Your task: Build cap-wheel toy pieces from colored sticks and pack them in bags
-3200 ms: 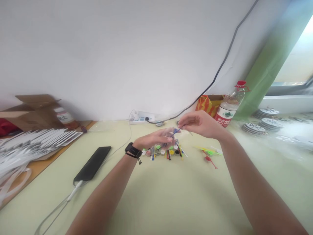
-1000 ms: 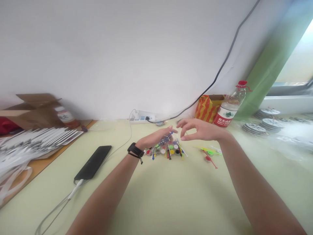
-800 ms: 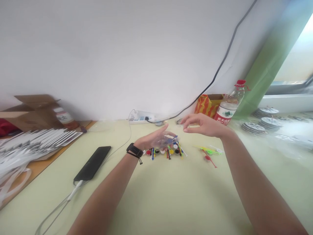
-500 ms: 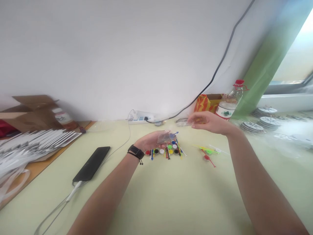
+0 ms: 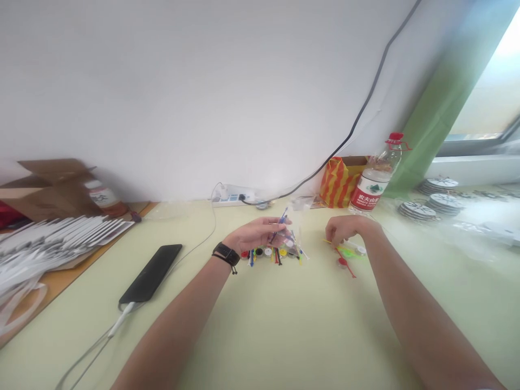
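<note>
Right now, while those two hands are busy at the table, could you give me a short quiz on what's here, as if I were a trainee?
1. Choose: which of the person's hands holds the blue piece?
A) right
B) left
C) neither

2. True or false: the cap on the big bottle is blue.

3. Fill in: the connector at the end of the black phone is ____ in colour.

Key:
1. B, the left hand.
2. False; the cap on the big bottle is red.
3. White.
</note>
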Demonstrator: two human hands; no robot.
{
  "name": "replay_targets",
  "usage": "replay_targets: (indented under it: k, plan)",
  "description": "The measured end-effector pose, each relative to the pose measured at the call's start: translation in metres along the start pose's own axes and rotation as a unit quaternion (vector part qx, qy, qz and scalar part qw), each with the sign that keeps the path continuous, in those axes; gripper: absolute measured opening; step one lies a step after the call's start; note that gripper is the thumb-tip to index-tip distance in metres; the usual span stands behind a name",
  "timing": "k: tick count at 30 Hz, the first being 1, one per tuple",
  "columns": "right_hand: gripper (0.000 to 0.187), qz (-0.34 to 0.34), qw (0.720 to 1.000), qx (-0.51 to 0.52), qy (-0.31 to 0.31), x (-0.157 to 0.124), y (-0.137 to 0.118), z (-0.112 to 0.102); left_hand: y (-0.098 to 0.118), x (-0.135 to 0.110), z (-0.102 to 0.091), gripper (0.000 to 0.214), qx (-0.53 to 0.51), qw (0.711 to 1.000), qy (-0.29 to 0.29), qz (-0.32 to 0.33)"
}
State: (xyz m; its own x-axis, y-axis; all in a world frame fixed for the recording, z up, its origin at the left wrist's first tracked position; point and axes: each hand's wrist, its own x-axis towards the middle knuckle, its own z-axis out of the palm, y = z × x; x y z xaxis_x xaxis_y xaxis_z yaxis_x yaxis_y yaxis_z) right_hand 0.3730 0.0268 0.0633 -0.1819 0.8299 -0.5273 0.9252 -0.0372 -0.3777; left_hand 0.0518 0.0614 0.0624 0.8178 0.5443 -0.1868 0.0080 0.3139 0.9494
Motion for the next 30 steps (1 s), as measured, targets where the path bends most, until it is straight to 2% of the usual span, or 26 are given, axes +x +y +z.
replay_targets:
  k: [5, 11, 16, 19, 22, 26, 28, 30]
  plan:
    - [0.022, -0.003, 1.0, -0.001, 0.01, 0.001, 0.004, -0.002, 0.0, 0.001, 0.004, 0.049, 0.066, 0.997, 0.04, 0.017]
    - [0.018, -0.023, 0.999, 0.014, 0.038, -0.012, 0.005, -0.01, -0.002, 0.002, 0.005, 0.051, 0.137, 0.988, 0.068, 0.029]
    - [0.017, -0.044, 0.989, 0.025, 0.138, -0.027, 0.007, -0.017, -0.003, 0.004, 0.003, 0.054, 0.216, 0.971, 0.087, 0.045]
    - [0.021, -0.071, 0.974, 0.017, 0.214, -0.036, 0.007, -0.024, -0.003, 0.003, 0.002, 0.054, 0.243, 0.965, 0.087, 0.047]
    - [0.029, -0.082, 0.939, 0.034, 0.332, -0.045, 0.003, -0.031, -0.002, 0.003, 0.001, 0.052, 0.259, 0.96, 0.091, 0.051]
    - [0.033, -0.106, 0.858, 0.092, 0.494, -0.065, -0.018, -0.035, -0.002, 0.003, 0.0, 0.049, 0.271, 0.957, 0.091, 0.054]
    - [0.033, -0.137, 0.814, 0.136, 0.549, -0.077, -0.034, -0.035, -0.001, 0.003, 0.001, 0.048, 0.275, 0.956, 0.09, 0.057]
    - [0.032, -0.177, 0.785, 0.18, 0.566, -0.087, -0.052, -0.033, 0.001, 0.001, 0.003, 0.046, 0.279, 0.954, 0.089, 0.06]
